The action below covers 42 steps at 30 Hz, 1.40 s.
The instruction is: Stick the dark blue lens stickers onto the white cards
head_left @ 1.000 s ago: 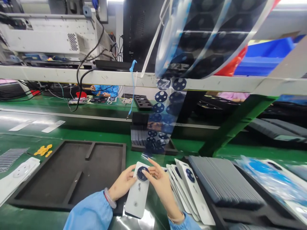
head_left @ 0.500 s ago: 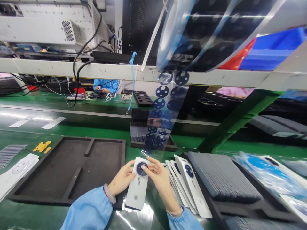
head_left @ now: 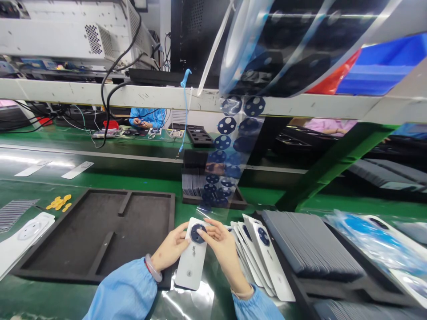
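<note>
A white phone back cover (head_left: 191,262) with a dark round camera ring lies under both my hands near the bench's front edge. My left hand (head_left: 169,251) grips its left edge, fingers curled round it. My right hand (head_left: 223,249) pinches at the dark ring (head_left: 196,233) near the cover's top. A clear film strip (head_left: 225,151) carrying several dark blue round stickers hangs from a big roll (head_left: 283,44) above, ending just above the cover. Several more white covers (head_left: 260,258) are fanned out just right of my right hand.
An empty black foam tray (head_left: 100,235) sits left of my hands. Grey stacked parts in black trays (head_left: 310,249) lie to the right, with blue-filmed covers (head_left: 376,244) beyond. Yellow tabs (head_left: 59,203) lie far left. A person in blue (head_left: 147,119) works across the belt.
My hands and the cover have hardly moved; my right fingers keep working at the dark ring. The view has shifted slightly.
</note>
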Each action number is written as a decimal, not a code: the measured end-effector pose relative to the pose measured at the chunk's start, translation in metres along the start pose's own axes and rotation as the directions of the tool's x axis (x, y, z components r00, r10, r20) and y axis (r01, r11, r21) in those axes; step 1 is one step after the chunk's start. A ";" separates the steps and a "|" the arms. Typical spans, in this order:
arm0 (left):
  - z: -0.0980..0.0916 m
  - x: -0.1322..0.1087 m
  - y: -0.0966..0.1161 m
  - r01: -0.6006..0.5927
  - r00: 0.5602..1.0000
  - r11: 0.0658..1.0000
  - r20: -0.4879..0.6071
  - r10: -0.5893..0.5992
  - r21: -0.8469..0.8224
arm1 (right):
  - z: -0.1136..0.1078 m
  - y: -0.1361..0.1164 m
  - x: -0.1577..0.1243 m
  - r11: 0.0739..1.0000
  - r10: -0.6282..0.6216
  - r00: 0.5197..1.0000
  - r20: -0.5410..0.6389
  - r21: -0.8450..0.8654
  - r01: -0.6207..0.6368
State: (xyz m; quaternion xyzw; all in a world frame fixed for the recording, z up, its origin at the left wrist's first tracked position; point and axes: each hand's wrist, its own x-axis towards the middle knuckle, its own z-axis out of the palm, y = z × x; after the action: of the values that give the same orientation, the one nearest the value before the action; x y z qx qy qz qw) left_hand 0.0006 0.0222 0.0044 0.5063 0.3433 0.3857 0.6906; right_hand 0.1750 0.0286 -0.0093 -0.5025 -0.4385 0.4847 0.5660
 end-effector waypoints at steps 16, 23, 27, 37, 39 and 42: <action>0.010 -0.004 0.004 -0.033 0.976 0.997 -0.212 0.049 0.075 | 0.007 -0.006 -0.009 0.851 -0.330 0.937 -0.111 -0.465 0.245; 0.012 -0.003 0.008 0.029 0.983 0.999 -0.183 -0.022 0.036 | 0.012 0.002 -0.015 0.968 -0.128 0.988 0.085 -0.207 0.143; 0.010 -0.002 0.007 0.041 0.985 0.999 -0.168 -0.044 -0.024 | 0.010 0.006 -0.014 0.996 -0.073 0.986 0.151 -0.039 0.080; -0.001 0.001 0.003 -0.059 0.923 0.994 -0.383 0.020 -0.091 | 0.027 0.010 -0.030 0.976 -0.094 0.931 0.354 -0.152 0.156; 0.000 0.001 0.003 -0.057 0.914 0.996 -0.405 0.024 -0.068 | 0.035 0.016 -0.040 0.890 -0.120 0.946 0.301 -0.390 0.237; 0.002 0.000 0.004 -0.028 0.934 0.997 -0.358 0.000 -0.071 | 0.039 0.024 -0.048 0.729 -0.170 0.958 0.231 -0.624 0.281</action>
State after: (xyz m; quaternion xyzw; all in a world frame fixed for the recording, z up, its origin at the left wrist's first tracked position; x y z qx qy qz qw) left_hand 0.0019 0.0223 0.0087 0.4039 0.4449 0.4890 0.6323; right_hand 0.1270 -0.0127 -0.0290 -0.5704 -0.6806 0.2676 0.3740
